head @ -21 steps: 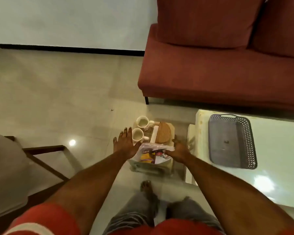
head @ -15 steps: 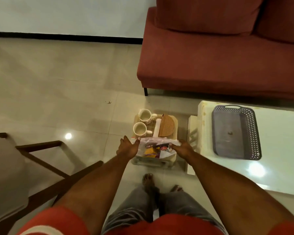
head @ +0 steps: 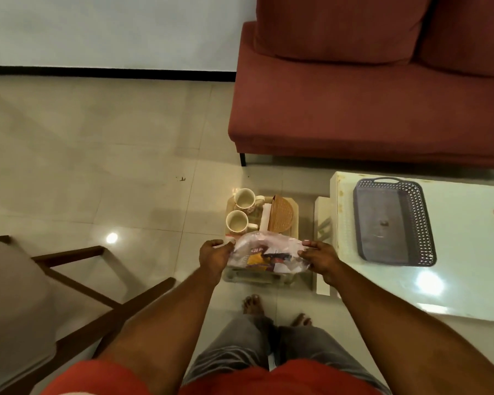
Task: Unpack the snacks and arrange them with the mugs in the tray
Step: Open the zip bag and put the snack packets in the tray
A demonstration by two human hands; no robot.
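**Both hands grip the snack bag over the low stool**

A clear plastic bag of snacks (head: 268,253) sits between the two hands, at the near edge of a small cream stool (head: 295,208) on the tiled floor. The left hand (head: 213,256) is closed on the bag's left end, fingers curled round the gathered plastic. The right hand (head: 318,256) grips the right end the same way, thumb on top. Colourful packets show through the plastic, one yellow and one with dark print; their lettering is too blurred to read in full.

Beyond the bag, on the stool's far left corner, stands a cream mug (head: 244,198), and a second mug (head: 236,222) stands just nearer, along the left edge, close to the bag's far side. To their right a round woven holder (head: 281,214) stands on edge with a white strip (head: 266,216) beside it.

The dark perforated tray (head: 424,223) lies on the pale glossy table (head: 454,292) to the right of the stool, well apart from the bag and both hands. A red sofa (head: 368,109) runs along the far side, and a wooden chair frame (head: 77,283) stands at the left.
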